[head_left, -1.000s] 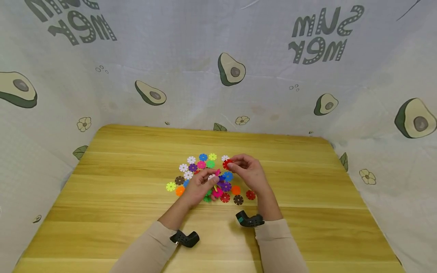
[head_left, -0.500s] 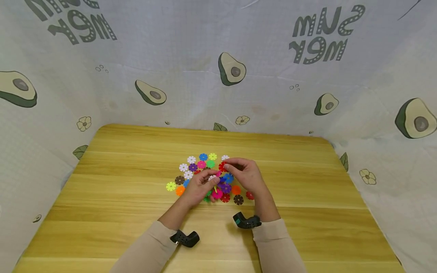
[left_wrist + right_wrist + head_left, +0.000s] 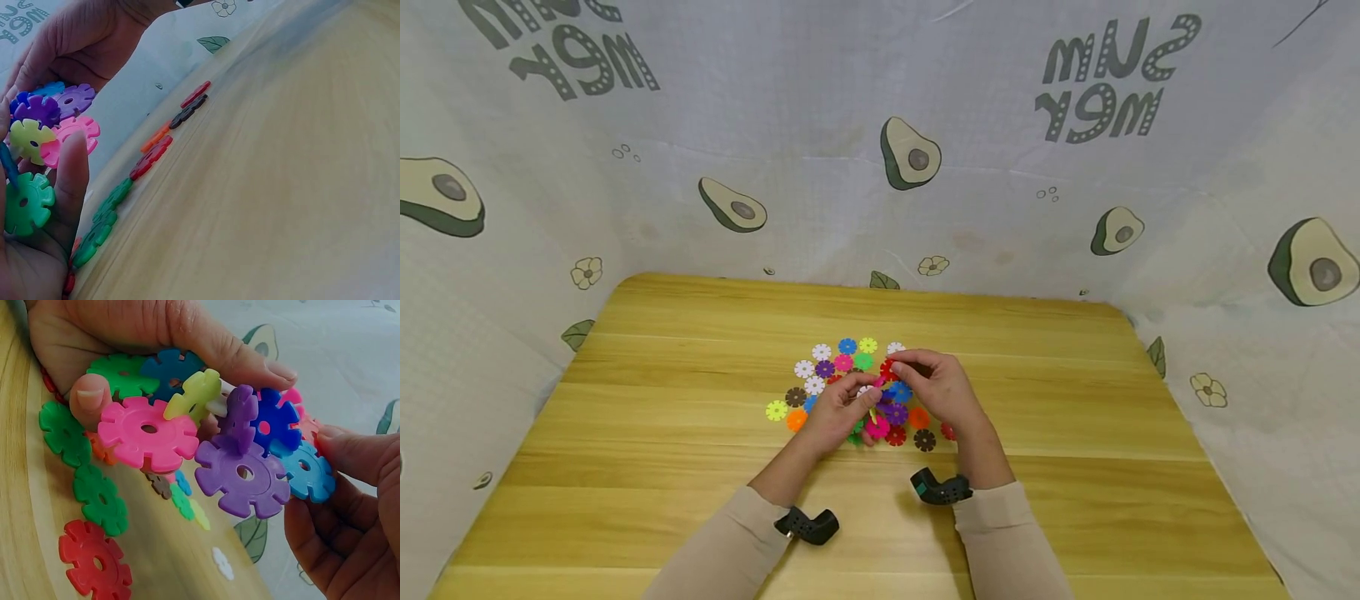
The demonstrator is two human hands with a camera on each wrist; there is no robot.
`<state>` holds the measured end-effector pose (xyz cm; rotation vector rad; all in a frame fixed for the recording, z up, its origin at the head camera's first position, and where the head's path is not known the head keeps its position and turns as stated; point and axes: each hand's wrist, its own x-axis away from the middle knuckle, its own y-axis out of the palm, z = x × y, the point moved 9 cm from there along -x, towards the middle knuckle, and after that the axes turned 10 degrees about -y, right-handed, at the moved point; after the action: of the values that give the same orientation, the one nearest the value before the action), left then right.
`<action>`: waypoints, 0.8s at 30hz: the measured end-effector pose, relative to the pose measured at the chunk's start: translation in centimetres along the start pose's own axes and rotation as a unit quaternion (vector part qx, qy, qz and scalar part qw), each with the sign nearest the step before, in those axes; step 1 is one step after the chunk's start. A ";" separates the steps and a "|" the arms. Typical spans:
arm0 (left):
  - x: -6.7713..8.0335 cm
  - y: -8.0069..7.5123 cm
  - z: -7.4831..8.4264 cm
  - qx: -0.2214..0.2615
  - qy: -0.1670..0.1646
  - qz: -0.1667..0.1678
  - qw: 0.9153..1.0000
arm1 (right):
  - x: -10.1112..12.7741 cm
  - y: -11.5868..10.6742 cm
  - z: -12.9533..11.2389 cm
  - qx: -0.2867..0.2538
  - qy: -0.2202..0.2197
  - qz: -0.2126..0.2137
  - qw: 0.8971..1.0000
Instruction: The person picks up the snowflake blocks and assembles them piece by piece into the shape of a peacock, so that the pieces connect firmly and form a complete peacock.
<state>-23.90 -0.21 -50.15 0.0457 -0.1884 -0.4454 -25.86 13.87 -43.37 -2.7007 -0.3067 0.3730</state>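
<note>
My left hand (image 3: 859, 402) grips a cluster of interlocked plastic flower discs (image 3: 886, 406) just above the wooden table (image 3: 1075, 400). In the right wrist view the left hand's fingers (image 3: 237, 356) curl round green, blue, yellow and pink discs (image 3: 147, 434), with purple discs (image 3: 240, 472) and a light blue disc (image 3: 306, 472) slotted on. My right hand (image 3: 901, 367) pinches a red disc (image 3: 889, 367) against the cluster's far side. In the left wrist view, the left hand's fingers (image 3: 72, 181) hold a green disc (image 3: 25, 203) and a yellow one (image 3: 28, 137).
Several loose discs (image 3: 838, 360) of many colours lie flat on the table around and behind the hands, with red and brown ones (image 3: 925, 439) nearer me. An avocado-print cloth (image 3: 910, 158) walls the table on three sides.
The right hand has carried the red disc a little to the left, up against the cluster. The left hand and its cluster have hardly moved.
</note>
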 end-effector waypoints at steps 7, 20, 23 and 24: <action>0.0 0.1 0.0 -0.001 0.002 0.000 1.000 | 0.0 0.5 -0.4 0.024 -0.022 -0.009 0.999; -0.3 -0.3 -0.6 0.056 -0.026 0.014 0.998 | -0.6 -0.8 1.4 -0.004 -0.017 0.060 0.998; -0.3 -0.5 -0.4 0.109 -0.018 0.017 0.994 | -0.7 -1.3 3.4 0.068 0.000 0.084 0.994; -0.3 -0.5 -0.3 0.122 -0.014 0.017 0.992 | -0.6 -1.3 4.1 0.104 0.007 0.076 0.992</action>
<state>-24.36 -0.52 -50.56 0.2766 -0.2706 -0.3875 -27.90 16.28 -46.35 -2.5270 -0.0527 0.4064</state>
